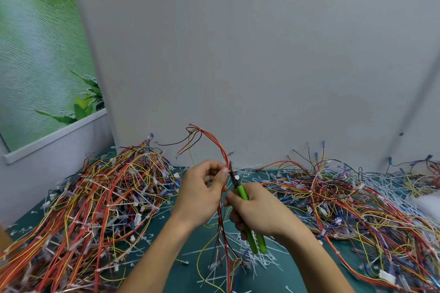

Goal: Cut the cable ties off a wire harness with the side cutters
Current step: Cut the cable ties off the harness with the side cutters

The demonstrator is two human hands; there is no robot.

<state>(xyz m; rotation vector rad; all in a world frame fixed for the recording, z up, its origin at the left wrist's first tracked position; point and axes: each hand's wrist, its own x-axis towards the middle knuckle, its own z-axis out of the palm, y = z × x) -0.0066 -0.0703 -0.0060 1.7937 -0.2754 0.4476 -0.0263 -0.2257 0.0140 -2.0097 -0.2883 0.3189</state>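
1. Our right hand [259, 211] is wrapped round the green handles of the cutters [241, 191], with the tip pointing up and away from us.
2. Our left hand [202, 194] pinches the harness [215, 143] between thumb and fingers, holding it upright above the mat [281, 278].
3. The cutter tip sits just beside the left thumb and against the red wires. We cannot tell whether the blades are apart or already on a tie.
4. One white tie [201, 129] shows at the top of the harness, where the wires fan out, so we judge this harness unfinished.
5. White scraps [247, 261] litter the mat below our hands and off to the right, so a good deal of cutting looks done.
6. Much seems left: a left heap [102, 197] and a right heap [345, 197] of harnesses flank us, and white ties show in both. Which heap is finished we cannot say.
7. Loose wire ends hang close to the blades, so we risk nicking a wire instead of a tie.
8. A plain wall [238, 54] stands close behind the mat.
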